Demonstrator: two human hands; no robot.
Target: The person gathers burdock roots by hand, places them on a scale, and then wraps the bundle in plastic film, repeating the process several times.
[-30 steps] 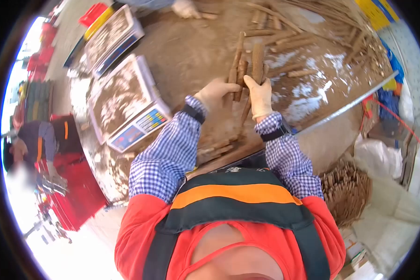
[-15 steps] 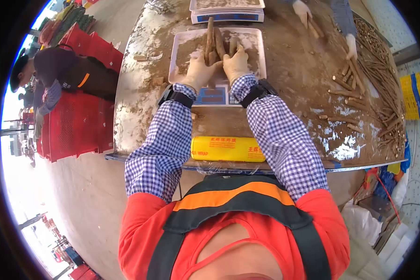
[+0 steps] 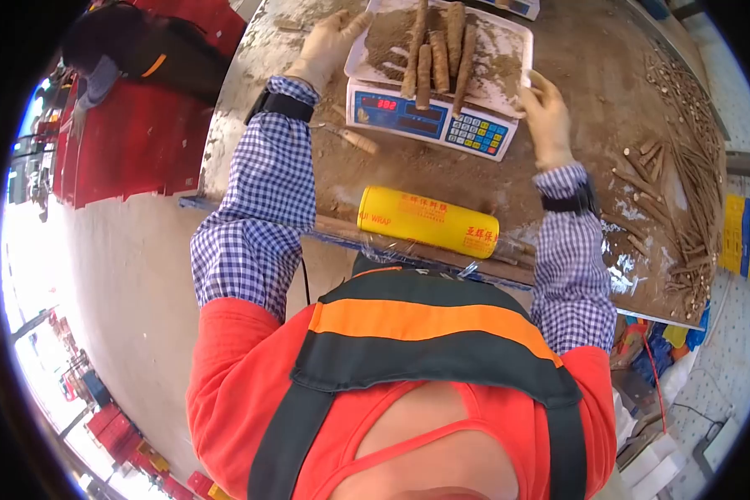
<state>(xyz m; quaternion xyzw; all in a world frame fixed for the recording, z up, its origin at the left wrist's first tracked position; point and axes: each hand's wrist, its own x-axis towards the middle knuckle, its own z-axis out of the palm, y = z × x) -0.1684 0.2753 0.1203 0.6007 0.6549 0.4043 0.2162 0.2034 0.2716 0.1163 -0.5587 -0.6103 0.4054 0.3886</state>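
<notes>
Several long brown root pieces (image 3: 439, 62) lie side by side on the dirt-covered tray (image 3: 502, 42) of a white digital scale (image 3: 429, 121). The scale's red display is lit. My left hand (image 3: 325, 52), in a pale glove, is at the tray's left edge, fingers stretched towards its rim, no root in it. On the right side, my right hand (image 3: 548, 118), gloved too, has its fingers bent and pinched at the tray's rim. A yellow roll of plastic wrap (image 3: 427, 221) lies on the table in front of the scale.
Piles of thin roots (image 3: 683, 183) cover the table's right side. A short root piece (image 3: 358, 141) lies left of the scale. Part of a second scale (image 3: 517, 7) shows at the top. At left, a person (image 3: 133, 50) bends over red crates (image 3: 133, 142).
My hands have let go of the roots and moved apart to the tray's two sides. The roots now lie on the tray, and the display is uncovered. The view has turned.
</notes>
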